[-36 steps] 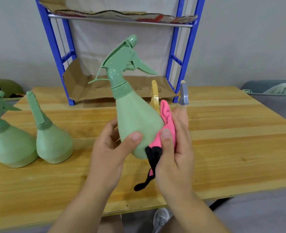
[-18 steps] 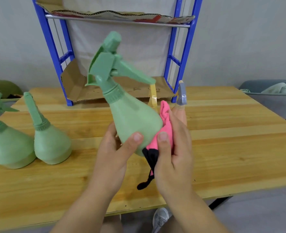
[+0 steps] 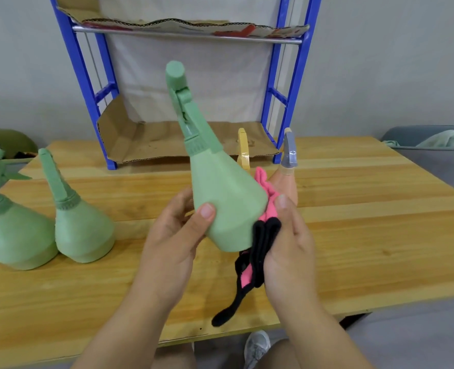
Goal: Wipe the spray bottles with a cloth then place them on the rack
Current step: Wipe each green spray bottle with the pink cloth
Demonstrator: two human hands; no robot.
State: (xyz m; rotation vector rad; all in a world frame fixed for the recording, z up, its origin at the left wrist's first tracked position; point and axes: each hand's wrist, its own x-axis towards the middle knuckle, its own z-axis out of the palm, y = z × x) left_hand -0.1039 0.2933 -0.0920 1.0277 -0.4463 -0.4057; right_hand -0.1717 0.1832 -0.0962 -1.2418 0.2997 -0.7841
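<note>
A light green spray bottle (image 3: 220, 198) is held above the wooden table (image 3: 353, 235), tilted with its nozzle up and to the left. My left hand (image 3: 178, 235) grips its lower body, thumb on the front. My right hand (image 3: 290, 241) presses a pink and black cloth (image 3: 263, 235) against the bottle's right side; a black strip of it hangs down. Two more green spray bottles, one at the far left (image 3: 12, 230) and one beside it (image 3: 79, 222), stand on the table. The blue rack (image 3: 282, 102) stands behind, its shelves lined with cardboard.
A yellowish bottle top (image 3: 243, 150) and a peach bottle with a grey nozzle (image 3: 288, 166) stand behind my hands, partly hidden. A grey bin holding cloth (image 3: 433, 145) is at the far right. A shoe (image 3: 256, 347) shows below the table's front edge.
The held bottle has turned in my hands, so its trigger no longer points right and the nozzle end faces me. The cloth has slid lower along the bottle's right side.
</note>
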